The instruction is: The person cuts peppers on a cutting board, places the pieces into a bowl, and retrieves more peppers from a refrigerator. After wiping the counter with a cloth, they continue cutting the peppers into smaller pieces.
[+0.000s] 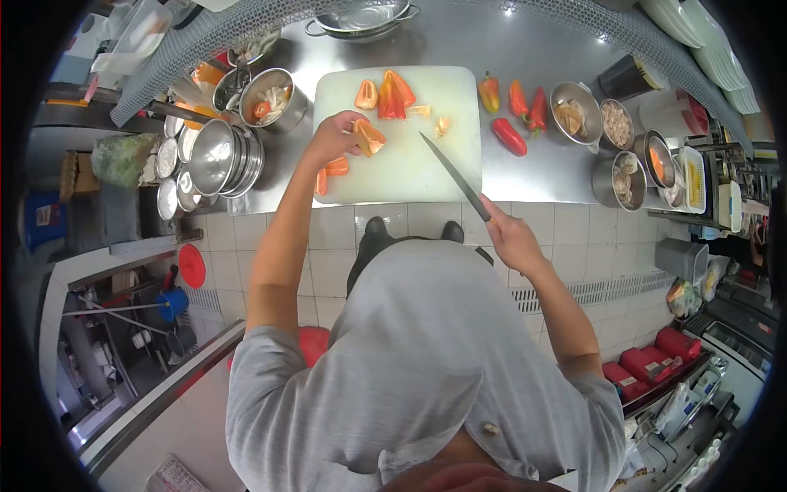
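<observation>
My left hand (338, 138) is closed on an orange pepper piece (370, 137) above the left part of the white cutting board (410, 176). In my right hand (510, 238) is the handle of a long knife (455, 176), its blade slanting up and left over the board. Cut pepper pieces (392, 97) lie near the board's top edge, and orange strips (336, 167) lie below my left hand. Small pale pepper cores (443, 125) rest by the knife's tip. Whole peppers, one of them red (509, 137), lie right of the board.
Stacked metal bowls (215, 157) and a pot of food scraps (273, 99) stand on the left. Several bowls of food, one nearest the peppers (575, 113), stand on the right. A metal colander (361, 20) sits at the back of the steel counter (537, 176).
</observation>
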The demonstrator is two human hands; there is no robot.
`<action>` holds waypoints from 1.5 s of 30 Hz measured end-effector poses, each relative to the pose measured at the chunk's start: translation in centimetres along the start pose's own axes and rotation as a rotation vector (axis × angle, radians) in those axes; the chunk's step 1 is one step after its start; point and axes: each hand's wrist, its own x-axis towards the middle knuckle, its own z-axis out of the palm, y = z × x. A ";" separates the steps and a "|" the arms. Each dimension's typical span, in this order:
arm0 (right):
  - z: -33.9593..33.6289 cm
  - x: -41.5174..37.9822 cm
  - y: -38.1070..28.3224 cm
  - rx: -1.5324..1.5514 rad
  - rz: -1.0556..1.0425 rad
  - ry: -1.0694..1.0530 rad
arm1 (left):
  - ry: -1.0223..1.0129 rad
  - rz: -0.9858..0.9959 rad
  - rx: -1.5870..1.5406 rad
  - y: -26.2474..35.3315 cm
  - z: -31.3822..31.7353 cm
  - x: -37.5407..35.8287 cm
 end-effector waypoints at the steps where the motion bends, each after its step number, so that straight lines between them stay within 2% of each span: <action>1: -0.2 0.1 -0.5 0.027 -0.013 -0.002 | 0.033 -0.005 0.051 -0.3 0.5 0.0; 4: 0.1 0.4 -0.6 0.078 -0.190 0.031 | 0.107 0.031 0.241 -0.2 2.2 -0.1; 10: -0.9 1.7 -2.1 -0.201 -0.313 -0.011 | 0.088 0.220 0.587 0.4 3.3 0.5; 12: -0.7 2.3 -2.1 -0.204 -0.326 0.015 | 0.061 0.224 0.601 1.0 3.6 0.3; 18: -0.9 1.5 -2.7 -0.163 -0.226 -0.037 | 0.207 0.146 0.715 1.4 3.9 -0.8; 22: 0.6 0.2 -2.6 -0.074 -0.117 -0.068 | 0.256 0.175 0.606 0.5 4.1 -1.9; 27: 0.8 -0.1 -3.1 -0.040 -0.147 -0.094 | 0.268 0.177 0.413 -0.5 4.8 -2.0; 33: 0.7 -0.2 -3.6 0.010 -0.183 -0.113 | 0.178 0.042 0.448 0.5 5.4 -2.1; 37: 0.6 -0.1 -3.8 0.007 -0.151 -0.181 | 0.248 0.083 0.306 0.3 5.9 -2.3; 42: 0.8 0.5 -4.3 -0.232 -0.077 -0.255 | 0.265 0.033 0.279 0.6 6.5 -2.0; 45: 1.3 0.9 -4.0 -0.302 -0.054 -0.257 | 0.259 0.069 0.439 0.7 6.3 -1.5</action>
